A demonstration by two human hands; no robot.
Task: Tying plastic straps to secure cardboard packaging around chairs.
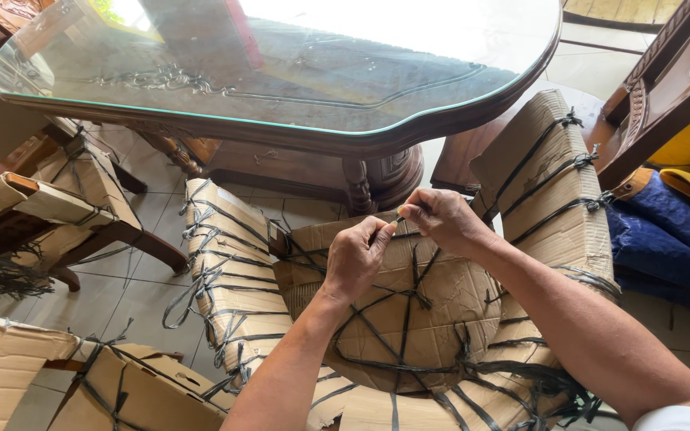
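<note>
Both forearms reached in from the lower edge, and the two hands met over the back of a chair wrapped in brown corrugated cardboard and criss-crossed with black plastic strapping. The left hand was closed, thumb and fingers pinched on a strand of that strapping at the top edge of the cardboard panel. The right hand was likewise closed, its fingertips nipping the same strand just beside the left, and something small and pale showed between them; whether it was a blade or a knot could not be told.

As for progress, very little looked undone: the cardboard sat on the chair's seat, back and both arms, and nearly all the black bands were tight and knotted. Judging by this, the unwrapping was at its very start. Another cardboard-wrapped wooden chair stood to the left, with more boxed pieces on the tiled floor. Beyond stood a carved dark wooden bench with a glass top, and a blue padded cloth lay at the right.
</note>
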